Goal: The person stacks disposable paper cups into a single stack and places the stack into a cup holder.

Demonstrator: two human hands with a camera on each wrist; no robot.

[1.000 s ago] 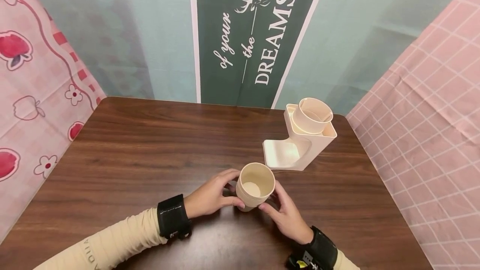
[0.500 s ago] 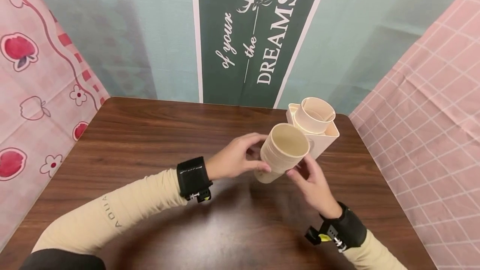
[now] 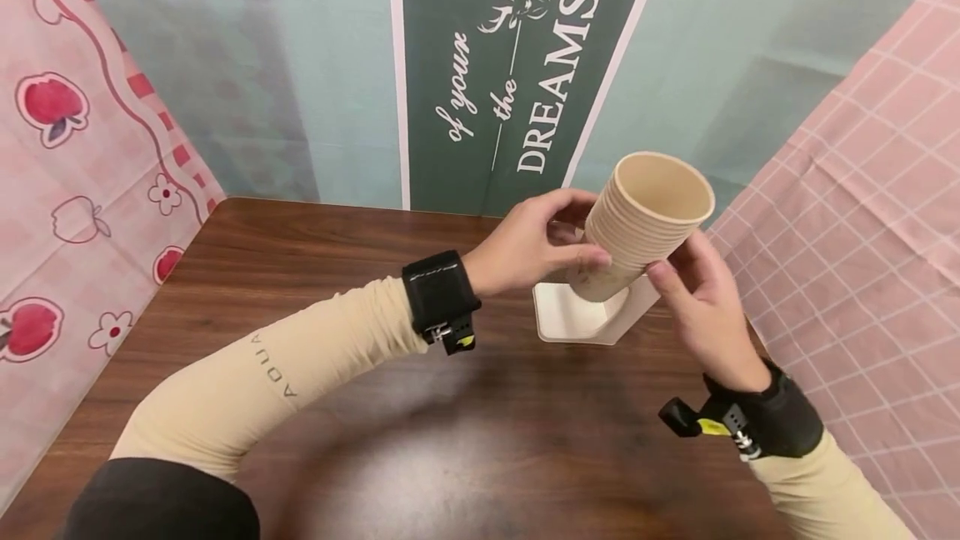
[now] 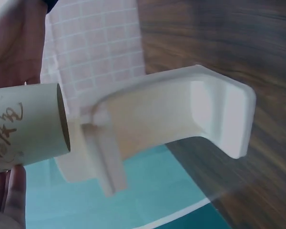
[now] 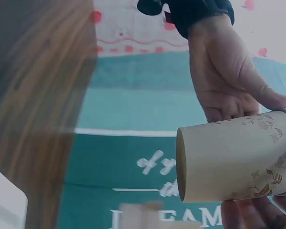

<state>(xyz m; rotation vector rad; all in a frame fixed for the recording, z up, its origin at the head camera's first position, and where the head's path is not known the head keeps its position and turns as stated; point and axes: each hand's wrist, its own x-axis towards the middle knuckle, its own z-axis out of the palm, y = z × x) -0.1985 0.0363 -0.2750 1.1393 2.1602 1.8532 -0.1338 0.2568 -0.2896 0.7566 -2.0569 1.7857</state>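
A tall stack of beige paper cups [image 3: 637, 232] is held up off the table, tilted, its rims up and its bottom lower left. My left hand [image 3: 528, 244] grips it from the left, thumb on the near side. From the right my right hand [image 3: 705, 307] grips the same stack. Printed brown flowers show on the lowest cup [image 5: 238, 157] in the right wrist view. Behind and below the stack stands a white cup dispenser [image 4: 157, 112], its flat base [image 3: 566, 315] in sight; the stack hides its upper part in the head view.
The brown wooden table [image 3: 420, 423] spreads beneath the arms. A teal cloth [image 3: 345, 90] hangs at the back. Pink cloths hang on both sides, a fruit-printed one [image 3: 97, 190] at left and a checked one [image 3: 862, 215] at right.
Both hands have raised the cup stack from near the table and carried it away and to the right, over the dispenser. More stacked rims now show.
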